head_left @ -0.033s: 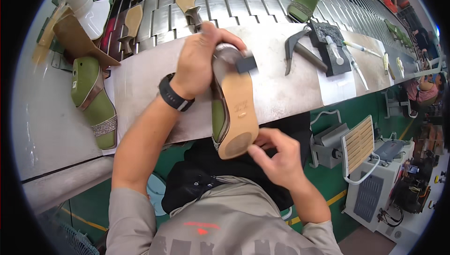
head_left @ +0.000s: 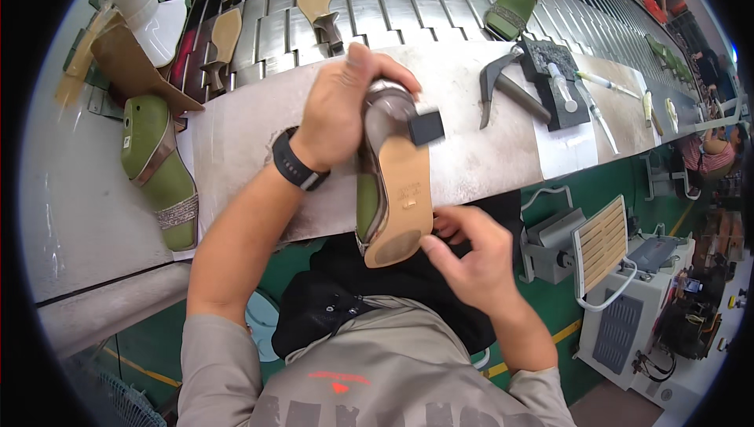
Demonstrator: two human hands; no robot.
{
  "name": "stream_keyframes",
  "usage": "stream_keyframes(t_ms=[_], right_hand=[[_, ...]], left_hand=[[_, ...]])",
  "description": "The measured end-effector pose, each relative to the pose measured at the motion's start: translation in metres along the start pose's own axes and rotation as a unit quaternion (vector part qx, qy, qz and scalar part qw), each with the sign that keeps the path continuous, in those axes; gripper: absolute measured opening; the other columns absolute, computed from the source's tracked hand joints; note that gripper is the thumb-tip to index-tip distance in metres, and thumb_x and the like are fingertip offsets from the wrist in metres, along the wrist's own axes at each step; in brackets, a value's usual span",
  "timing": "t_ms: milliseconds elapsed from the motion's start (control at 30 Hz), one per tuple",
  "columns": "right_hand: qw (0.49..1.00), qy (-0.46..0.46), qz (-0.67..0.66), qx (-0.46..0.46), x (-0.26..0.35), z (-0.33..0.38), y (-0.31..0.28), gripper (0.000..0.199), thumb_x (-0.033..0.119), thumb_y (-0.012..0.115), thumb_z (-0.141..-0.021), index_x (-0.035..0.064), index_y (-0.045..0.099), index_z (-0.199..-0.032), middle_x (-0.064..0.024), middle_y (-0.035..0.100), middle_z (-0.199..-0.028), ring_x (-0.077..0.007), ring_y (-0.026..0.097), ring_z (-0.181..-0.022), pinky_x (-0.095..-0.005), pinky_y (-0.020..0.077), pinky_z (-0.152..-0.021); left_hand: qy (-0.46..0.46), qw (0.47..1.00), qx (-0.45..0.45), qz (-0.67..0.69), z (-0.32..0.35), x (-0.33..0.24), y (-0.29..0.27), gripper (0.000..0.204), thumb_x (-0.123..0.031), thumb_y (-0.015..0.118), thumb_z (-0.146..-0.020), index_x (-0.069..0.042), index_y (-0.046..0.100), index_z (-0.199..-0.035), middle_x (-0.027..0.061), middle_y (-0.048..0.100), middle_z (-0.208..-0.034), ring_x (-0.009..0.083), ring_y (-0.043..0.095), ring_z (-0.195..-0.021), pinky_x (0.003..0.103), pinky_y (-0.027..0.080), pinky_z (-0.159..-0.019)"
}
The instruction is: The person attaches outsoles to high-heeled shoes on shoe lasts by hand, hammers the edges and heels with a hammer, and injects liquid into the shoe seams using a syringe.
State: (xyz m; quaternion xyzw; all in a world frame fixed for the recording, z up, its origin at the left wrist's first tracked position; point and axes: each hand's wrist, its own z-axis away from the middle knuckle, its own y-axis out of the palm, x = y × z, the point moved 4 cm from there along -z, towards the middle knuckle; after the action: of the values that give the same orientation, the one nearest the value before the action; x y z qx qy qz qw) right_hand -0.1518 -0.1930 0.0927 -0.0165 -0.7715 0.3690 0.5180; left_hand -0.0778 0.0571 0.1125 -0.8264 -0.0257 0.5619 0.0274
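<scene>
A heeled sandal (head_left: 407, 172) on a green shoe last (head_left: 367, 207) is tilted sole up in front of me, its toe end toward my body. Its sole is tan with a darker oval patch at the toe, and the heel ends in a black tip (head_left: 426, 128). My left hand (head_left: 338, 109), with a black watch on the wrist, is closed around the heel end. At the right edge of the toe, my right hand (head_left: 475, 254) has its thumb and bent fingers on the sole's rim; some fingertips are hidden.
A second sandal on a green last (head_left: 157, 168) lies at the left. Right of the sandal are a hammer (head_left: 510, 89), a black block (head_left: 556, 74) and brushes (head_left: 601, 117). Beyond the bench (head_left: 463, 152), a slatted metal conveyor (head_left: 361, 11) carries soles and another green last (head_left: 516, 5).
The sandal and both hands have shifted slightly to the right. The heel tip has moved a little right and down.
</scene>
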Motion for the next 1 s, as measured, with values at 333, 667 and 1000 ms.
stream_keyframes(t_ms=[333,667,1000], right_hand=[[0.954,-0.273,0.113,0.043,0.084,-0.115,-0.029,0.051,-0.005,0.081,-0.065,0.0026,0.076,-0.115,-0.0078,0.068,-0.082,-0.0212,0.064,-0.065,-0.0318,0.0501,-0.058],[0.898,-0.398,0.167,-0.089,0.068,-0.109,-0.004,0.045,0.004,0.074,-0.064,-0.0077,0.075,-0.107,-0.0073,0.063,-0.081,-0.0191,0.062,-0.064,-0.0311,0.0507,-0.054],[0.896,-0.404,0.151,-0.106,0.064,-0.112,0.002,0.042,0.004,0.074,-0.066,-0.0078,0.074,-0.106,-0.0075,0.062,-0.080,-0.0195,0.062,-0.064,-0.0317,0.0503,-0.054]], left_hand=[[0.036,0.999,0.038,-0.011,0.013,-0.001,-0.004,0.101,-0.072,0.007,-0.109,0.005,0.073,-0.104,0.0149,0.069,-0.103,0.0230,0.065,-0.096,0.035,0.051,-0.092],[0.035,0.999,0.032,-0.010,0.011,-0.001,-0.008,0.105,-0.074,0.004,-0.107,0.003,0.074,-0.104,0.0146,0.069,-0.102,0.0230,0.065,-0.097,0.035,0.051,-0.093],[0.044,0.999,0.029,-0.013,0.011,0.002,-0.009,0.104,-0.076,0.007,-0.106,0.002,0.075,-0.101,0.0143,0.070,-0.101,0.0226,0.064,-0.093,0.035,0.051,-0.089]])
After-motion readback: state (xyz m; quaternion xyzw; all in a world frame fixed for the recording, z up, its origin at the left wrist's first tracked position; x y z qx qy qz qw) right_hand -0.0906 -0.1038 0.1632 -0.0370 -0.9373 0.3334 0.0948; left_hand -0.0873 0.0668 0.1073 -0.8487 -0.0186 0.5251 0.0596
